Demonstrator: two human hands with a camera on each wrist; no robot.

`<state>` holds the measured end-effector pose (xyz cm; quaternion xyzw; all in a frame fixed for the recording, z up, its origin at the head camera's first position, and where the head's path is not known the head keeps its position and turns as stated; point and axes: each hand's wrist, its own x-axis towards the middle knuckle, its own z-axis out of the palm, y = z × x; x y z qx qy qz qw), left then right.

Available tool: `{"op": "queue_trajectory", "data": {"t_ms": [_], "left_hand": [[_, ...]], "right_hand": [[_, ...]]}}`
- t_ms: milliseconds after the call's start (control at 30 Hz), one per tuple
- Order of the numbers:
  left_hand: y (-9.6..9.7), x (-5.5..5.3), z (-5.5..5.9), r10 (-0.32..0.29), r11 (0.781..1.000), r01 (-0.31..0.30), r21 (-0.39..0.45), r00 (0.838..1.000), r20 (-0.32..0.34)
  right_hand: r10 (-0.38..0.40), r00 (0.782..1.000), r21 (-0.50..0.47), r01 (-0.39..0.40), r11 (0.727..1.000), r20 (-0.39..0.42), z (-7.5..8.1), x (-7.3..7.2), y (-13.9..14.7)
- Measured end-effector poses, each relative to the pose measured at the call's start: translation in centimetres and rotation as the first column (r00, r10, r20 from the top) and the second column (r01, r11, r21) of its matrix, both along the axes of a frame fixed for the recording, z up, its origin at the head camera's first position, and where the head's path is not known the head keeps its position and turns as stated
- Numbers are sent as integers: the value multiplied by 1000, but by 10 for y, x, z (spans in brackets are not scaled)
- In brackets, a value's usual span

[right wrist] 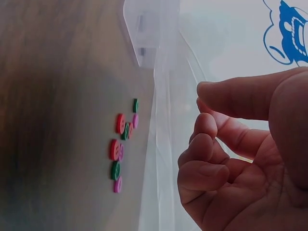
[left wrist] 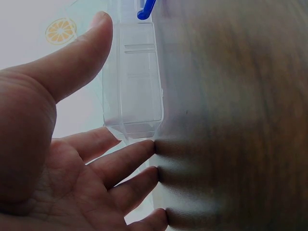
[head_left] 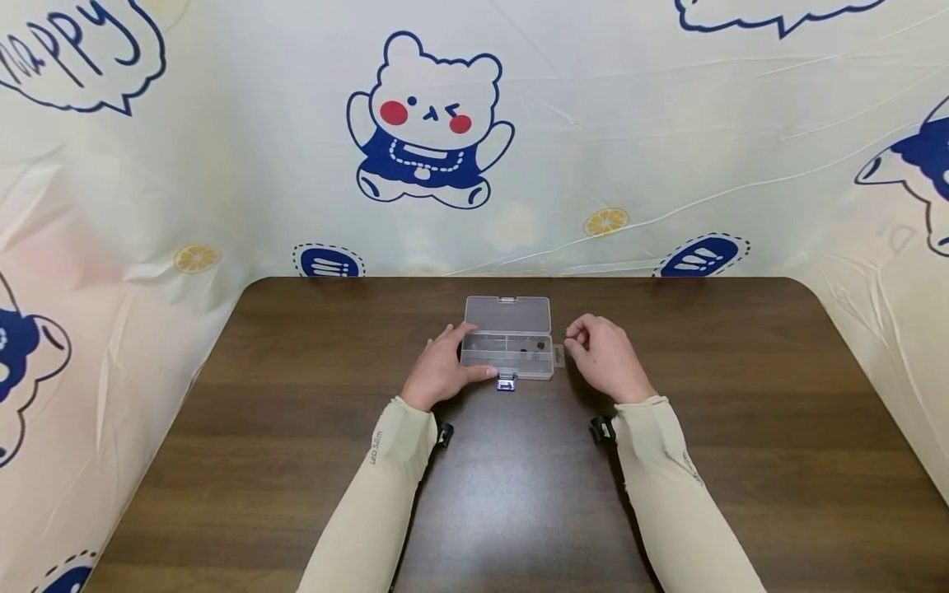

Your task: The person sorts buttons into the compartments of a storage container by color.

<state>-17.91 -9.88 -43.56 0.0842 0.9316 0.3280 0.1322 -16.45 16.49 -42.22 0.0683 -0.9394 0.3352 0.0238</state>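
A clear plastic compartment box (head_left: 485, 356) sits on the table with its lid (head_left: 507, 315) laid back and its latch (head_left: 506, 384) facing front. A few small dark pieces (head_left: 541, 346) lie in its right compartments. My left hand (head_left: 439, 368) holds the box's left end, thumb at the front edge and index finger at the back. Beside the box's right end is my right hand (head_left: 604, 360), thumb and index fingertips together, other fingers curled. I cannot tell whether a small piece is between those tips. Below it, red buttons (right wrist: 120, 123), green buttons (right wrist: 116, 170) and pink buttons (right wrist: 118, 185) lie on the table.
The dark wooden table (head_left: 504, 502) meets a printed cloth backdrop (head_left: 630, 123) just behind the box. A clear tab (head_left: 558, 356) sticks out at the box's right end. Black wrist cameras sit under both sleeves.
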Motion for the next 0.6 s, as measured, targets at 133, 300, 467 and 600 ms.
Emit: {"op": "queue_trajectory", "data": {"t_ms": [133,300,467,600], "left_hand": [[0,0,0,1,1000,-1,0,1000,5],[0,1,1,-1,1000,1,4,1000,4],[0,1,2,1,1000,-1,7,1000,7],[0,1,1,-2,1000,2,6,1000,1]], "right_hand": [[-7,1000,-6,7,1000,2,-1,-1,4],[-29,999,-11,30,1000,24,-1,-1,9],[-44,998,-4,44,999,48,-3,-3,16],[-57,997,-2,57,998,55,-5,-4,21]]}}
